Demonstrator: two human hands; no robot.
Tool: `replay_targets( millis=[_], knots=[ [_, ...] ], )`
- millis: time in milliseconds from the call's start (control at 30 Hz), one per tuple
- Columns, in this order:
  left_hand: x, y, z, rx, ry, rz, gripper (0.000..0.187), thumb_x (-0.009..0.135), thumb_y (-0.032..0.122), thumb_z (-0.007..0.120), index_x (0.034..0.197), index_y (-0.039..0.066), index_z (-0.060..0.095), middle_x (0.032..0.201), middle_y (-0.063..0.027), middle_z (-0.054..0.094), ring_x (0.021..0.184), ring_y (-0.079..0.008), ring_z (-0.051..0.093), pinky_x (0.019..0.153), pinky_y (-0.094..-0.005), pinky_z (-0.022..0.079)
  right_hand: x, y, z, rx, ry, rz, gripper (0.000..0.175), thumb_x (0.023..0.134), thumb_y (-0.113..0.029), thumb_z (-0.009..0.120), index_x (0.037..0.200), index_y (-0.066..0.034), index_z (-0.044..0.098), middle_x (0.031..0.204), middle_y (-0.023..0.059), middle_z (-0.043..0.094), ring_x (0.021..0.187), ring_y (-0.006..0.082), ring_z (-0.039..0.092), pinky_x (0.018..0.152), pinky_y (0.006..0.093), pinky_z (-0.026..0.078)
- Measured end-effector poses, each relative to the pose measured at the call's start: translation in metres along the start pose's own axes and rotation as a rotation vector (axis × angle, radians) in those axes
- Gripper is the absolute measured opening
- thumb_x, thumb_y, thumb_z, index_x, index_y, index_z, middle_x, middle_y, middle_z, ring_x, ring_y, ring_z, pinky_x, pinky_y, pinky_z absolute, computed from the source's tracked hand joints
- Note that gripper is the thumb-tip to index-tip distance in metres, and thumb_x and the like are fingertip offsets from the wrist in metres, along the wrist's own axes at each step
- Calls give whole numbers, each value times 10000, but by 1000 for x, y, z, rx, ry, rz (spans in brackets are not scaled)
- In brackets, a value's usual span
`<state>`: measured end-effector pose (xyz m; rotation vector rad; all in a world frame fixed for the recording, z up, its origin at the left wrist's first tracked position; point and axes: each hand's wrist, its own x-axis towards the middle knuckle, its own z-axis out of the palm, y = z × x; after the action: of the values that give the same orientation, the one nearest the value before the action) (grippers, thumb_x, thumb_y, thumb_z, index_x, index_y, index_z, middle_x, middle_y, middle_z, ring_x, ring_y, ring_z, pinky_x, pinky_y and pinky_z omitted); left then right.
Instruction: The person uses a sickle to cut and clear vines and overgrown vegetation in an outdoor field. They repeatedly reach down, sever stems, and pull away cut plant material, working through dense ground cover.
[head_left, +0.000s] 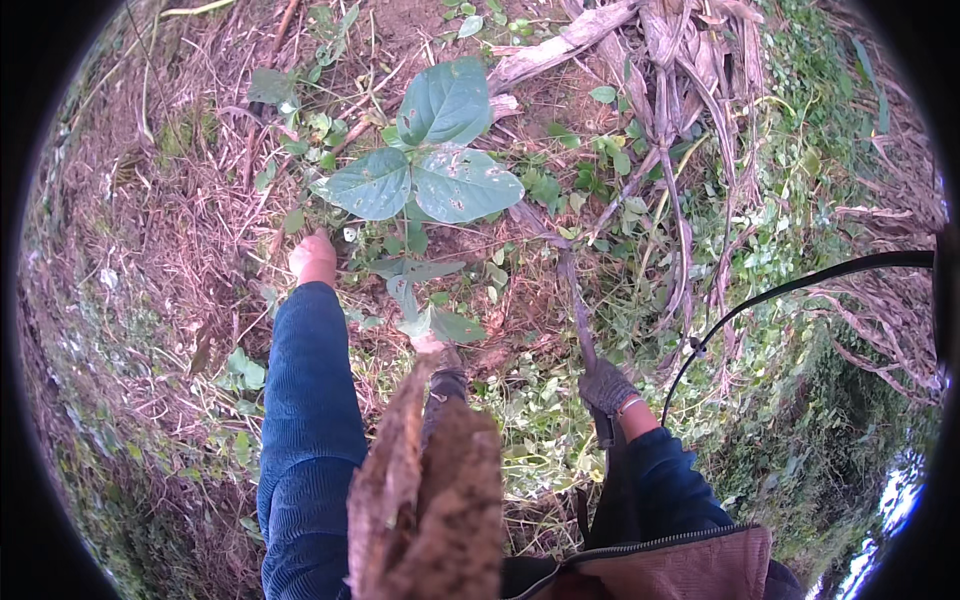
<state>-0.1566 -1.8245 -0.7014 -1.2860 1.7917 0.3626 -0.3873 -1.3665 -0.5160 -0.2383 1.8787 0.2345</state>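
Note:
My left hand (313, 256), bare below a blue corduroy sleeve, reaches down among small leaves and dry stems at the left; its fingers are mostly hidden, so any hold cannot be told. My right hand (606, 388), in a grey knit glove, is closed around the lower end of a dry brown plant stalk (577, 307). That stalk runs up towards a bundle of withered stalks and leaves (664, 82). Between the hands, a green plant with broad, hole-spotted leaves (469, 184) stands nearer the left hand.
A blurred brown dry leaf (450, 510) blocks the lower middle, close to the camera. A black cable (795, 285) curves in at the right. Dry straw (210, 187) lies at the left, low green weeds (780, 202) grow at the right, and a thick dry stalk (562, 45) lies at the top.

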Motion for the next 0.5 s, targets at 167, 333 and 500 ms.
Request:
replay_targets(
  millis=[167,333,500],
  knots=[
    [-56,0,14,193,-115,279,278,905,208,455,1112,163,636,1093,-101,651,1025,-298,626,795,-413,532,-8,11,-10,42,-38,0,354,762,-272,577,859,68,591,774,244,642,783,374,648,698,427,513],
    [-175,-74,135,567,-412,422,252,878,189,488,1008,151,701,1087,-84,667,993,-250,649,758,-391,537,-22,13,-18,164,-59,-14,415,788,-297,577,1025,41,538,896,246,637,835,364,643,754,428,502],
    [-319,-113,185,165,-682,-48,453,813,271,587,1241,136,530,1306,-204,496,1181,-355,516,939,-488,445,1,86,27,355,5,-130,366,811,-294,587,1005,3,498,726,157,606,642,277,630,610,395,502]
  ],
)
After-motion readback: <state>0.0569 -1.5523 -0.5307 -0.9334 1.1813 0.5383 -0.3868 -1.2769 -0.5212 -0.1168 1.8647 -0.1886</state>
